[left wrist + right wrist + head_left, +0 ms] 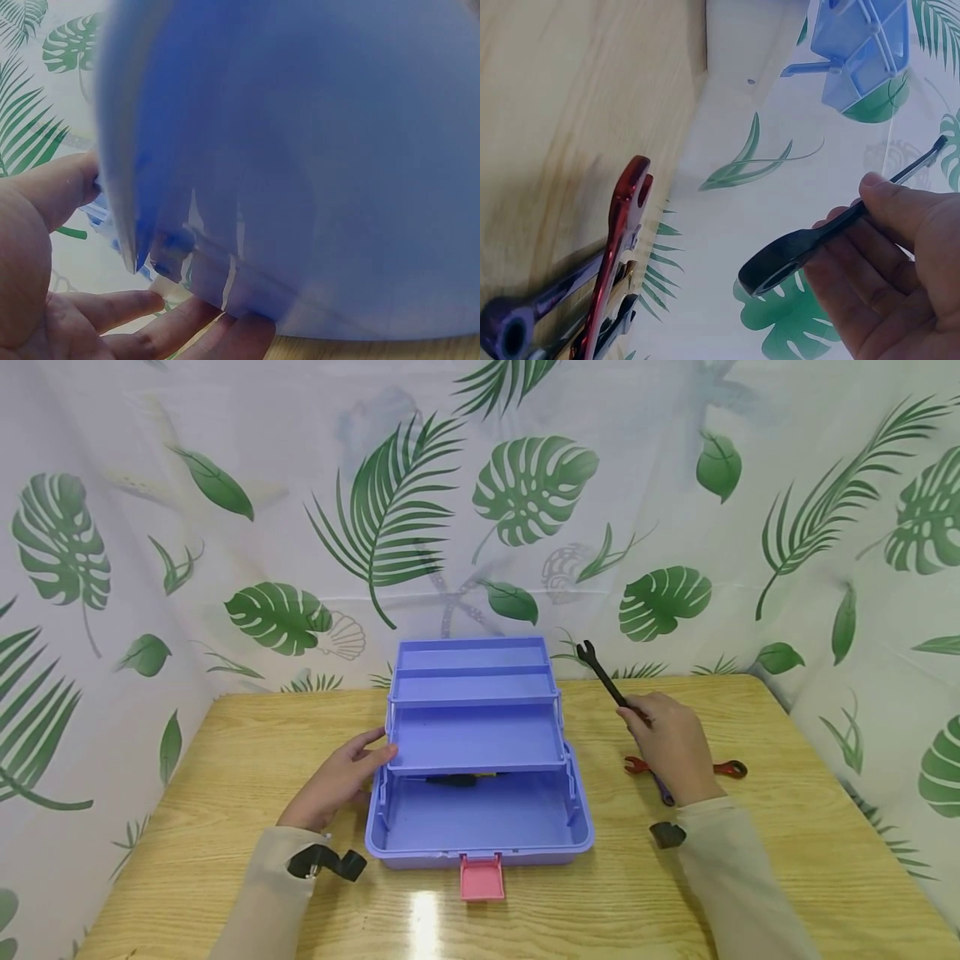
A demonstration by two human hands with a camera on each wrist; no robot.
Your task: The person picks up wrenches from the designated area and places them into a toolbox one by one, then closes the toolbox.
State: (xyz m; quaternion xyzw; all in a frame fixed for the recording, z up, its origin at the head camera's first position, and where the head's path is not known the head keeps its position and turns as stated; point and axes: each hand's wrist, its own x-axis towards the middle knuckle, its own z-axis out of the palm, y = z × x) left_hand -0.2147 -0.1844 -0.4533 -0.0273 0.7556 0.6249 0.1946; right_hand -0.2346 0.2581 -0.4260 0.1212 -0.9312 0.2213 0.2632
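In the head view, the left hand (333,787) is at the near side of a violet-blue toolbox (420,862), its relaxed digits touching the edge of the lower tray (480,737). The toolbox stands open between both hands; inside it, under the tray, lies a dark-handled tool (453,781). The right hand (670,739) grasps a black wrench (603,677), lifted beside the toolbox, with its forked end pointing away from the person. Beneath this hand, a red wrench (731,769) and a purple wrench (663,791) lie on the table (795,860). The step in hand seems to be handling the black wrench while the left hand steadies the toolbox; the next move probably calls for a secure pinch and a steady toolbox.

In the left wrist view, thumb and fingers are spread, touching the toolbox without clenching; how strongly they press, one cannot tell.

In the right wrist view, the thumb and fingers pinch the black wrench by its shaft, leaving the ring end free.
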